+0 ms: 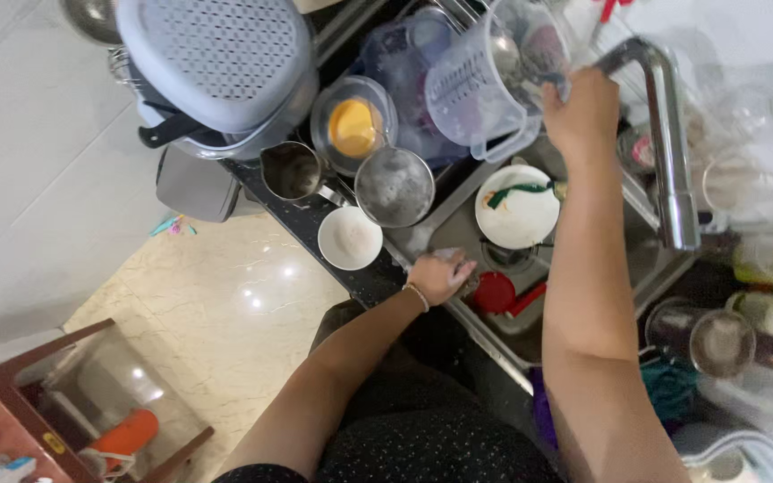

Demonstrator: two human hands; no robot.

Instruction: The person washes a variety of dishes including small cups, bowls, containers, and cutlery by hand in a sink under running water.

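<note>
My right hand (583, 112) is raised over the sink and grips the rim of a clear plastic measuring jug (485, 80), holding it tilted above the drying rack. My left hand (440, 275) rests on the sink's front edge (458, 317), closed on something small and pale that I cannot make out. In the steel sink lie a white plate (518, 207) with green and orange scraps and a red round lid (494, 292). The steel tap (668, 134) arches beside my right forearm.
A small white bowl (349, 238), a steel bowl (394, 187) and a steel cup (290, 170) stand on the dark counter. A grey perforated basket (216, 58) tops the stacked dishes. Bottles and a glass jar (717, 340) crowd the right. A wooden shelf (20, 402) stands lower left.
</note>
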